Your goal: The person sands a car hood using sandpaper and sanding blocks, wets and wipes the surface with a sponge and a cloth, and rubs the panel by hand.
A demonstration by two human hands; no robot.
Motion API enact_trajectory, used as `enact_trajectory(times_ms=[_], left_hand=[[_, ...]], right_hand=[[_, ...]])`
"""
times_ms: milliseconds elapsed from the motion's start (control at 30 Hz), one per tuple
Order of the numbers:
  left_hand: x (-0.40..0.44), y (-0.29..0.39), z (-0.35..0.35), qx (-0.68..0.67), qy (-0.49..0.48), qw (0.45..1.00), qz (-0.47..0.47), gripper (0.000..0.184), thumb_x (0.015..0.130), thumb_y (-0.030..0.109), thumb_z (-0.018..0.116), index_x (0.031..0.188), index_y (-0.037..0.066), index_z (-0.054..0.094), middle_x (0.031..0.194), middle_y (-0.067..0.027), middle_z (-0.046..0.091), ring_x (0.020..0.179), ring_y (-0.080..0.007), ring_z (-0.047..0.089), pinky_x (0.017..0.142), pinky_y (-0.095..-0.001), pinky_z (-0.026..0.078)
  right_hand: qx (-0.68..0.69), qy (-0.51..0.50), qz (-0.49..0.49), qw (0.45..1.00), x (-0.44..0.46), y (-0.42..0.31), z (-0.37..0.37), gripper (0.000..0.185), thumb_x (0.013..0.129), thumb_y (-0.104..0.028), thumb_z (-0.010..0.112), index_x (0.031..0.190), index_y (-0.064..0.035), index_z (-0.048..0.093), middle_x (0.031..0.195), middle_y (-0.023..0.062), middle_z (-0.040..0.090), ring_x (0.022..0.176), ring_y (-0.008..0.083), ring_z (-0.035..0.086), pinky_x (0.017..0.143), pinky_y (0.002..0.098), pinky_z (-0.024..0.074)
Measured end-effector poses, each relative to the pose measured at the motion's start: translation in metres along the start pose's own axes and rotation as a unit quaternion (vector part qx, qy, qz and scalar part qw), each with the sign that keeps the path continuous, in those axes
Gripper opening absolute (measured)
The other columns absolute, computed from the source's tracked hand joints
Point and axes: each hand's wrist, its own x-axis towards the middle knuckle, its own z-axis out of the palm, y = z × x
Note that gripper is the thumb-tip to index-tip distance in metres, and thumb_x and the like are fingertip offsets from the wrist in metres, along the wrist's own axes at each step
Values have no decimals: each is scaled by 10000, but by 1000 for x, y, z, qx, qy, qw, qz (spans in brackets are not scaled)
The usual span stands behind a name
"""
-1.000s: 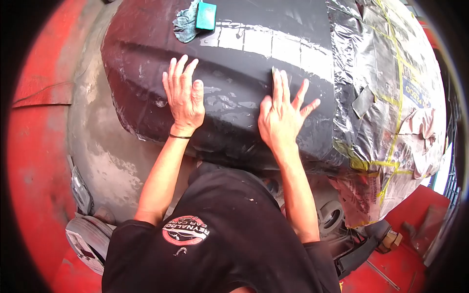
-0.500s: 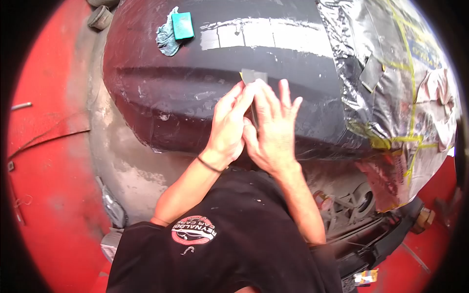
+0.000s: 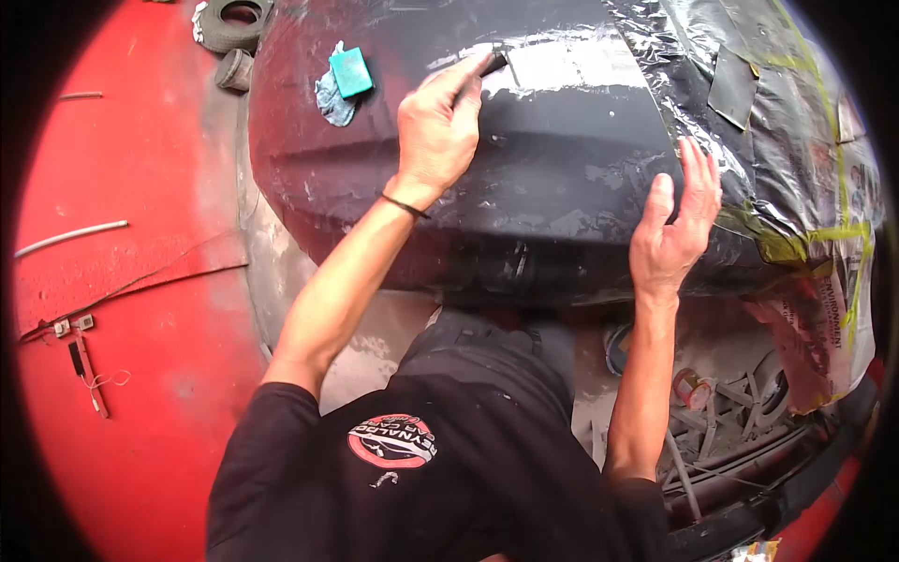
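Observation:
My left hand [image 3: 438, 129] reaches far over the dark car panel [image 3: 562, 169], its fingers closed on a small dark piece of sandpaper [image 3: 496, 64] against the wet, shiny area. Most of the sandpaper is hidden by the fingers. Farther right, my right hand [image 3: 676, 220] is open above the panel near the masked edge, fingers stretched and thumb apart, holding nothing. To the left of my left hand, a green block [image 3: 351, 73] rests on a crumpled blue cloth [image 3: 333, 101] on the panel.
Plastic and paper masking [image 3: 796, 140] with yellow tape covers the right side. A dark grey sheet [image 3: 733, 89] lies on it. A tire [image 3: 231, 23] and a dirty can [image 3: 234, 70] stand at the upper left. Car parts [image 3: 730, 412] lie at the lower right, beside the red floor.
My hands were together around the grey sandpaper and have separated. My left hand has moved up and away across the panel with it; my right hand has moved right and opened.

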Motion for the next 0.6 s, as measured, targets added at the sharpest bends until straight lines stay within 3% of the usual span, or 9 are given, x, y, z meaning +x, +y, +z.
enact_trajectory(times_ms=[33,67,133,167,300,400,467,600], left_hand=[[8,-13,-7,149,-40,980,124,498,1026,20,720,1494,190,738,1393,-35,811,1322,-238,737,1131,-444,520],[12,-30,-16,292,-76,922,242,606,979,-16,720,1520,257,730,1467,-2,785,1432,-254,685,1228,-497,452],[10,-51,-29,316,-174,888,286,737,907,-22,728,1558,321,696,1572,45,716,1588,-271,538,1328,-600,263],[8,-66,-39,336,-225,858,317,766,925,19,745,1624,312,634,1658,44,648,1655,-258,454,1341,-687,177],[6,-92,-79,276,-310,844,340,817,948,120,786,1706,292,537,1736,53,564,1717,-264,342,1356,-758,36],[17,-98,-73,263,-324,828,374,806,974,193,786,1724,289,506,1755,66,537,1724,-255,324,1360,-754,29],[37,-91,-47,221,-333,821,407,724,1060,232,705,1742,276,465,1747,61,543,1711,-234,348,1370,-737,27],[36,-101,-62,248,-339,809,412,713,1068,154,657,1744,273,462,1760,50,527,1700,-244,372,1368,-741,27]], right_hand=[[-33,25,2,999,-1,5,4,459,1093,-111,668,1547,-46,663,1548,141,683,1556,433,523,1323,575,326],[-42,40,0,998,-3,10,7,460,1091,-111,671,1547,-46,662,1542,142,685,1550,432,527,1320,576,330],[-68,68,-3,995,-7,19,15,463,1087,-111,678,1546,-45,661,1531,145,689,1538,430,536,1314,577,340],[-79,76,-13,994,-11,21,19,472,1075,-117,702,1542,-58,666,1518,147,693,1523,434,546,1307,581,349],[-156,87,-1,984,-11,13,27,510,1038,-134,752,1538,-73,671,1524,142,691,1534,443,529,1317,573,349],[-188,75,-5,979,-14,13,27,534,1018,-132,764,1540,-75,669,1529,135,688,1549,439,512,1326,579,341],[-216,45,14,975,-14,10,27,572,996,-113,764,1556,-78,653,1537,129,682,1562,435,498,1333,575,333],[-243,22,17,970,-10,10,28,592,985,-87,745,1567,-82,640,1545,128,674,1575,432,480,1337,565,329]])
